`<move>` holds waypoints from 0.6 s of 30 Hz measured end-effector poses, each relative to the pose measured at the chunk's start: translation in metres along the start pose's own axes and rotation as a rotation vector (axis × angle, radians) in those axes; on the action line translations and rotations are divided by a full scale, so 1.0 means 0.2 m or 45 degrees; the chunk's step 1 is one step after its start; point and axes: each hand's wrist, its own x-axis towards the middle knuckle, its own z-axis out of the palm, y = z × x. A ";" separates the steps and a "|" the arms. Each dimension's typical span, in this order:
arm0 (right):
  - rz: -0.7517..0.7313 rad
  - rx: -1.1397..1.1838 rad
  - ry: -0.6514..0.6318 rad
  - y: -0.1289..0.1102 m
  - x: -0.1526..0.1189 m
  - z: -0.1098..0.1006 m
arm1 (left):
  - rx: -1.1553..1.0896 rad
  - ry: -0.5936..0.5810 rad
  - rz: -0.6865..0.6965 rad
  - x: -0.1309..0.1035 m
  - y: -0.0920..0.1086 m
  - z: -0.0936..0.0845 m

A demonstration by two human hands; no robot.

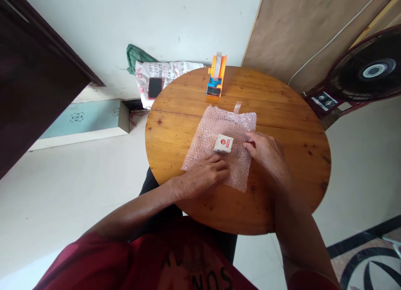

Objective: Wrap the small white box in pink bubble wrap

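Note:
A sheet of pinkish bubble wrap (216,127) lies flat on the round wooden table (291,114). A small white box with a red mark (223,143) sits near the sheet's middle. My left hand (203,175) rests palm down on the near edge of the wrap, fingertips just below the box. My right hand (266,150) lies on the wrap's right side, fingertips pointing left toward the box, a short gap from it. Neither hand grips anything.
An orange and blue tape dispenser (216,76) stands at the table's far edge, with a strip of clear tape (237,107) stuck near the wrap. A printed sack with a black phone (154,87) lies on the floor behind. A black fan (369,71) stands at the right.

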 end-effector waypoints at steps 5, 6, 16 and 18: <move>-0.036 -0.012 -0.020 -0.01 0.00 0.00 | 0.007 -0.041 -0.074 0.05 0.02 0.01; -0.044 -0.017 -0.023 -0.01 0.00 0.01 | 0.015 -0.052 -0.083 0.06 0.03 0.01; -0.107 0.122 0.028 -0.01 0.00 0.02 | -0.099 0.020 -0.068 0.05 0.04 0.01; -0.074 0.135 0.036 -0.02 0.00 0.01 | -0.257 0.121 -0.091 0.02 0.03 0.01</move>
